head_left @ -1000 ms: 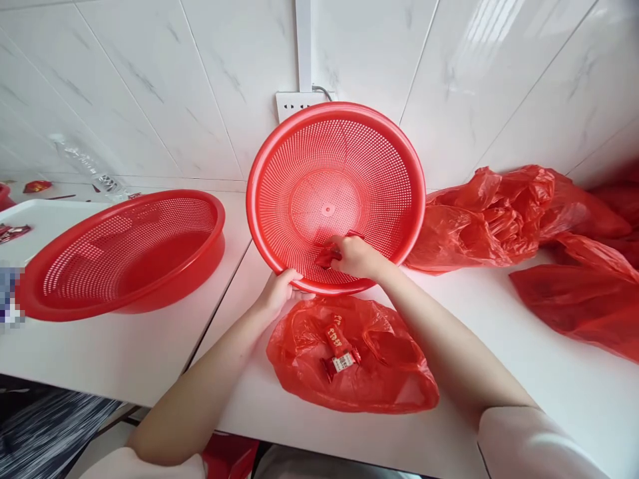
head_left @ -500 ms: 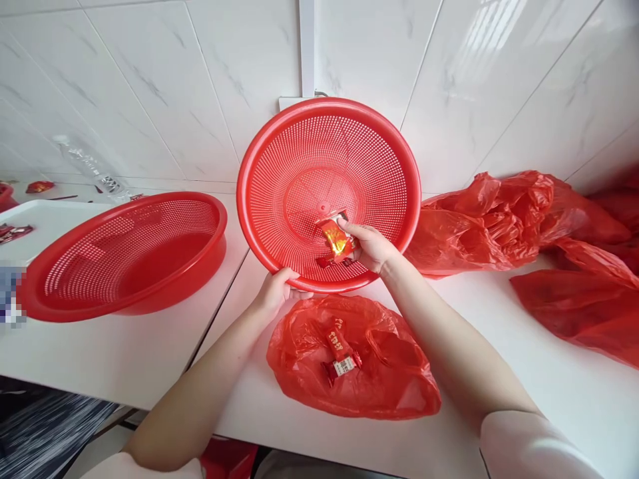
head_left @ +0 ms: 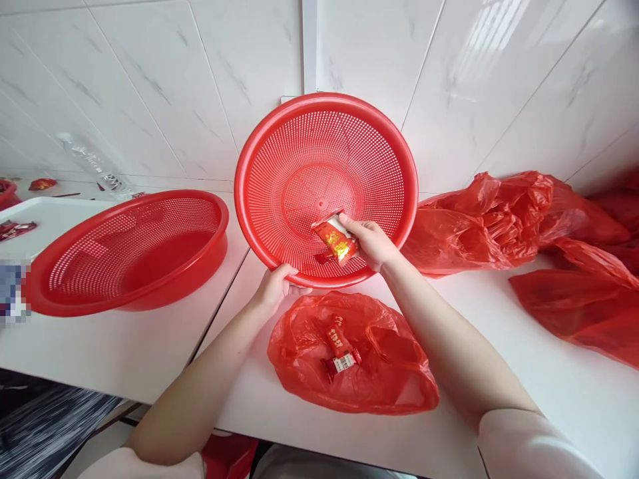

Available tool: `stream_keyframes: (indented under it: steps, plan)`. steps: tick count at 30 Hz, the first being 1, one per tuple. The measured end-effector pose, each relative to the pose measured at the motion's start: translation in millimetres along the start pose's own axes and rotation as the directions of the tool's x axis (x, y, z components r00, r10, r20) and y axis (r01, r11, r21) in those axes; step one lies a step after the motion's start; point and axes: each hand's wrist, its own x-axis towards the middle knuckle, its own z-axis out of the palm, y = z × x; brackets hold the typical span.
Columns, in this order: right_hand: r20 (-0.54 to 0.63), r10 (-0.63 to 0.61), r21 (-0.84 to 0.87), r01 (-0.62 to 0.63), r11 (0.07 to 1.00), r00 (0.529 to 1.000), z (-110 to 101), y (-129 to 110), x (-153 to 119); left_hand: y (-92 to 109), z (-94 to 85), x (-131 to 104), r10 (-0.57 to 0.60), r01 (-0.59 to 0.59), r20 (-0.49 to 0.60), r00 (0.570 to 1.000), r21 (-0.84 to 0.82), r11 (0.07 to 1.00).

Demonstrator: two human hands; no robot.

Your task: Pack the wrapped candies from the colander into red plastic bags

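Note:
My left hand (head_left: 280, 286) grips the lower left rim of a red plastic colander (head_left: 327, 100), which is tilted up with its inside facing me. Inside it, my right hand (head_left: 372, 243) is closed on a red and gold snack packet (head_left: 335, 236). A darker red wrapped piece (head_left: 325, 257) shows just below that packet, at the colander's lower wall. In front of the colander, on the table, lies an open red plastic bag (head_left: 399, 372). Two small wrapped snacks are in the bag, one red with gold lettering (head_left: 337, 334) and one with a white label (head_left: 343, 362).
A second red colander (head_left: 200, 276) sits to the left. Beyond it are a white tray (head_left: 64, 211), a clear plastic bottle (head_left: 97, 166) and a few wrapped snacks. Crumpled red plastic bags (head_left: 499, 219) lie on the right. A tiled wall (head_left: 239, 53) stands behind.
The packet in my right hand has turned, showing more of its gold print and pale side. The colander has shifted very slightly up and left in view. My left hand keeps its hold.

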Motion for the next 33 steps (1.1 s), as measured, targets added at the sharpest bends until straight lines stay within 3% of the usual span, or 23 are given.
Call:
stream_keyframes:
  steps: [6,14,17,20,21,22,26,29,31,33]
  plan:
    - [0.082,-0.09,-0.187,0.104,0.977,0.993,1,-2,-3,-1,0.4,1,0.001,0.0,-0.017,1.0,0.01,1.0]
    - [0.06,-0.22,-0.409,0.226,0.884,0.974,1,-12,-10,2,3.1,-1,0.004,-0.004,-0.009,1.0,0.006,1.0]
    - [0.265,-0.137,-0.558,0.268,0.786,0.954,7,-25,-26,3,4.1,-2,0.006,-0.006,-0.022,1.0,0.012,1.0]
    - [0.567,0.088,-0.644,0.374,0.667,0.819,11,-36,-40,3,4.5,-2,0.009,-0.008,-0.027,1.0,0.015,1.0]
    - [0.605,0.135,-0.663,0.401,0.632,0.785,11,-37,-42,3,4.4,-2,0.009,-0.009,-0.02,1.0,0.015,1.0]
    - [0.608,0.141,-0.682,0.422,0.597,0.781,11,-37,-41,2,4.1,-2,0.007,-0.007,-0.013,1.0,0.013,1.0]
    - [0.481,-0.089,-0.806,0.479,0.347,0.872,0,-20,-23,0,2.5,0,-0.023,0.023,-0.011,1.0,0.0,1.0]
    - [0.461,-0.029,-0.878,0.46,0.133,0.887,-6,0,-9,-3,1.6,1,-0.028,0.027,-0.014,1.0,-0.007,1.0]
    - [0.429,0.027,-0.901,0.426,0.077,0.903,-6,10,-5,-4,1.5,2,-0.028,0.028,-0.017,0.999,-0.019,0.999]
    - [0.401,-0.003,-0.913,0.399,0.087,0.916,-4,15,-3,-6,1.8,2,-0.044,0.044,-0.019,0.999,-0.027,0.999]
